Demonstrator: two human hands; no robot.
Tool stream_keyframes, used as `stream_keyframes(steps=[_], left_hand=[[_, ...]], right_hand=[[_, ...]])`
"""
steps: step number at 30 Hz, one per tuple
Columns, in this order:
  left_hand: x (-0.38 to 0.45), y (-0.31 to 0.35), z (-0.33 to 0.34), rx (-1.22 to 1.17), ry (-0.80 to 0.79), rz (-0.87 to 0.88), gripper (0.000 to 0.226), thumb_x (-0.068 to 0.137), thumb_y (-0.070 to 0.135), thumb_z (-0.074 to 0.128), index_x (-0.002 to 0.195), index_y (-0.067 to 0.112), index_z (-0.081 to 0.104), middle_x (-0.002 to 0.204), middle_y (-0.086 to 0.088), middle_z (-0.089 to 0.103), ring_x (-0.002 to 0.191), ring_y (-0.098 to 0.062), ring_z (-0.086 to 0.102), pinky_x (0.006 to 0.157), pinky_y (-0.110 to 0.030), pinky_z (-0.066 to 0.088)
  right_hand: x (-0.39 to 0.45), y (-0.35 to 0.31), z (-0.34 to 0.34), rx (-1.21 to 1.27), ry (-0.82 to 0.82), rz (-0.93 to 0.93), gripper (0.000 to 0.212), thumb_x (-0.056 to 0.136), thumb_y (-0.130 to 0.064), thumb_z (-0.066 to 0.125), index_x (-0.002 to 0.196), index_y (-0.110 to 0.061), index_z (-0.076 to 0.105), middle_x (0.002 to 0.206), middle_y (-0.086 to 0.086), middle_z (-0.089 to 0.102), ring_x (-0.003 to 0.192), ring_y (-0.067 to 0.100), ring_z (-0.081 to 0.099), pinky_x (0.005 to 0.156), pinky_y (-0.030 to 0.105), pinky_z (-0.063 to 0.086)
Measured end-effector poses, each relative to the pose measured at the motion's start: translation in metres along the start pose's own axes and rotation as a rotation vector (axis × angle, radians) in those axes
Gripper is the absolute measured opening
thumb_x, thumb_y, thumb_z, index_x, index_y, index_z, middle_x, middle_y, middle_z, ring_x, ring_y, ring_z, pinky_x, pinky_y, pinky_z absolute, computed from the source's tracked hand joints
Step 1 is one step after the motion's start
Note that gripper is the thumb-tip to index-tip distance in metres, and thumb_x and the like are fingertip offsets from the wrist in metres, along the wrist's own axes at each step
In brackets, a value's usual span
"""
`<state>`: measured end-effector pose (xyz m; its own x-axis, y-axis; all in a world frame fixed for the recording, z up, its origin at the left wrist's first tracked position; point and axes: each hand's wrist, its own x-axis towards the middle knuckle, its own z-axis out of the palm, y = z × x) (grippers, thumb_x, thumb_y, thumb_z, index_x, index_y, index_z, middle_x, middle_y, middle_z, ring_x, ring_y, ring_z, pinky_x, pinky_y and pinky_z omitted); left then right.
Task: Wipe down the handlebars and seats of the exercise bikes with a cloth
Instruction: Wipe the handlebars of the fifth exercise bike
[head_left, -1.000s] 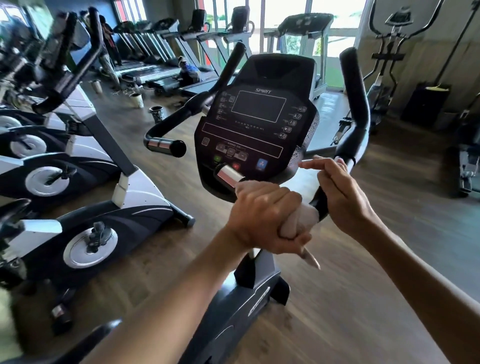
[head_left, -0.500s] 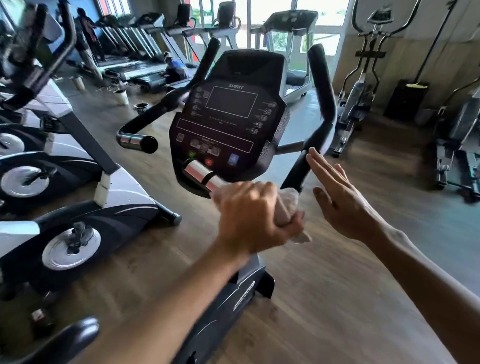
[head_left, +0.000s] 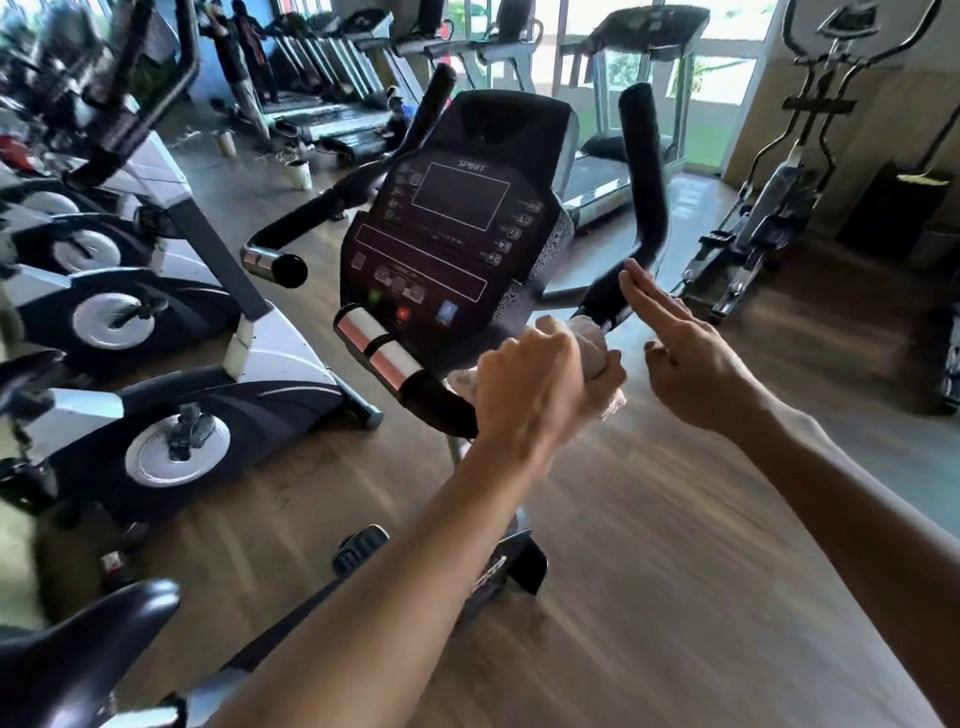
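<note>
My left hand (head_left: 535, 384) grips a white cloth (head_left: 592, 343) wrapped around the near handlebar (head_left: 431, 400) of the exercise bike, just right of its silver pulse sensor (head_left: 376, 345). My right hand (head_left: 685, 353) hovers beside the cloth with fingers straight, holding nothing, close to the bike's black right handlebar (head_left: 647, 176). The console (head_left: 457, 223) stands behind both hands. The left handlebar (head_left: 291, 244) juts toward the neighbouring bikes. The bike's black seat (head_left: 78, 660) shows at the lower left corner.
Several other exercise bikes (head_left: 171, 415) line the left side. Treadmills (head_left: 332, 83) stand along the far windows with people near them. An elliptical trainer (head_left: 769, 197) stands at the right wall. Cups (head_left: 300, 174) sit on the wooden floor (head_left: 649, 545).
My left hand slid the cloth along the near handlebar, uncovering more of the sensor and black grip. My right hand let go of the bar and opened flat beside it.
</note>
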<state>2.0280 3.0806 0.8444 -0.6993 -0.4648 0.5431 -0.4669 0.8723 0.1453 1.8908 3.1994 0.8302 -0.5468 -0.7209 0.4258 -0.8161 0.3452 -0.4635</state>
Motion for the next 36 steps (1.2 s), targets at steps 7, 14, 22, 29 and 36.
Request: stream_keyframes(steps=[7,14,22,29,36], left_hand=[[-0.037,-0.032,0.003,0.063,0.137,0.095,0.066,0.073,0.080,0.053,0.086,0.015,0.060,0.068,0.001,0.063,0.052,-0.022,0.065,0.053,-0.027,0.025],[-0.015,0.003,0.006,0.162,0.156,-0.072,0.063,0.080,0.072,0.056,0.084,0.010,0.062,0.070,-0.005,0.066,0.054,-0.027,0.065,0.052,-0.028,0.027],[0.025,0.033,0.025,0.232,0.137,0.001,0.054,0.082,0.064,0.061,0.081,0.010,0.066,0.070,-0.006,0.063,0.052,-0.023,0.063,0.049,-0.027,0.022],[0.009,0.023,0.026,0.150,0.178,0.023,0.068,0.082,0.072,0.061,0.098,0.006,0.064,0.077,-0.007,0.067,0.061,-0.026,0.069,0.052,-0.029,0.029],[-0.045,-0.032,-0.005,-0.012,0.162,0.202,0.072,0.087,0.075,0.049,0.119,0.013,0.063,0.104,-0.001,0.068,0.087,-0.019,0.071,0.059,-0.024,0.032]], right_hand=[[-0.011,-0.003,0.005,0.011,0.037,-0.065,0.088,0.082,0.023,0.041,0.160,-0.014,0.027,0.165,-0.013,0.012,0.152,-0.003,0.008,0.124,0.016,0.005],[-0.008,0.005,-0.002,0.081,0.036,-0.105,0.089,0.075,0.026,0.037,0.155,-0.013,0.041,0.166,-0.007,0.024,0.152,0.007,0.024,0.121,0.017,0.024],[0.002,0.009,-0.021,0.087,-0.017,-0.105,0.086,0.075,0.021,0.037,0.151,-0.017,0.049,0.161,-0.010,0.035,0.144,0.000,0.035,0.112,0.001,0.021],[-0.007,0.003,-0.025,0.097,-0.058,-0.079,0.083,0.077,0.019,0.038,0.152,-0.017,0.048,0.163,-0.012,0.031,0.144,0.009,0.039,0.102,-0.006,0.020],[-0.047,-0.023,-0.012,0.211,0.029,-0.090,0.038,0.096,-0.001,0.057,0.129,-0.016,0.067,0.141,-0.001,0.062,0.122,0.019,0.060,0.109,0.031,0.043]])
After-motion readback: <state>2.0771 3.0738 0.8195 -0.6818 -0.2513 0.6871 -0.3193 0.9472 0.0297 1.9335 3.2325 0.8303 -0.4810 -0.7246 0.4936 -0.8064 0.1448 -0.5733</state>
